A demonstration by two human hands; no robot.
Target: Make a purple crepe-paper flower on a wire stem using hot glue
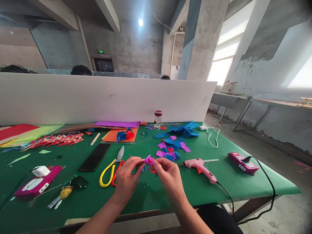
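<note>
A small purple paper flower (149,160) with a red centre is pinched between both hands above the green table. My left hand (130,175) grips its left side, and my right hand (169,174) grips its right side. Bits of blue and red paper show just beneath it, partly hidden by the fingers. Left of my left hand lie scissors (107,175) with yellow and red handles. To the right of my right hand rests a pink glue gun (200,167). Purple, blue and red paper petals (170,149) are scattered beyond my hands.
The green table (151,198) also bears a black phone (95,157), a power strip (40,182), keys with a yellow charm (65,192), a lidded jar (157,120), blue-and-red flowers (125,135) on orange paper and another power strip (243,163). A white panel (97,97) stands behind.
</note>
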